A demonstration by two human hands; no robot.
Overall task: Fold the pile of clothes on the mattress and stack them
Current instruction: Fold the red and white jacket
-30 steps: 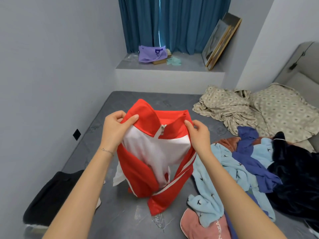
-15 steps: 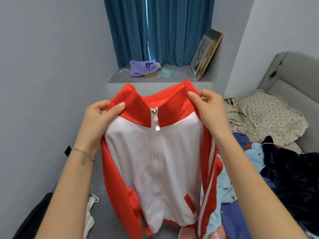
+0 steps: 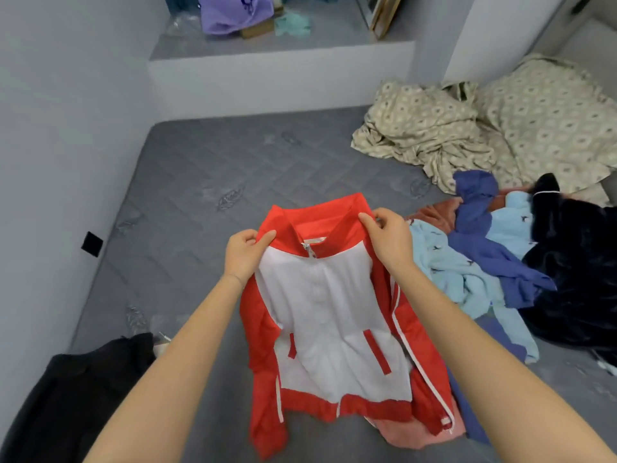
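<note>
Jacket (image 3: 329, 315) lowered from chest height toward grey mattress (image 3: 207, 182). Left hand (image 3: 245, 253) and right hand (image 3: 387, 237) fingers pinch its red shoulders; clothes pile (image 3: 507, 259) right.

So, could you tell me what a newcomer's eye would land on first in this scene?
The red and white jacket, gripped at its shoulders by the left hand and right hand, over the grey mattress. Next, the jumbled pile of clothes to the right, with a patterned beige sheet crumpled behind it.
</note>
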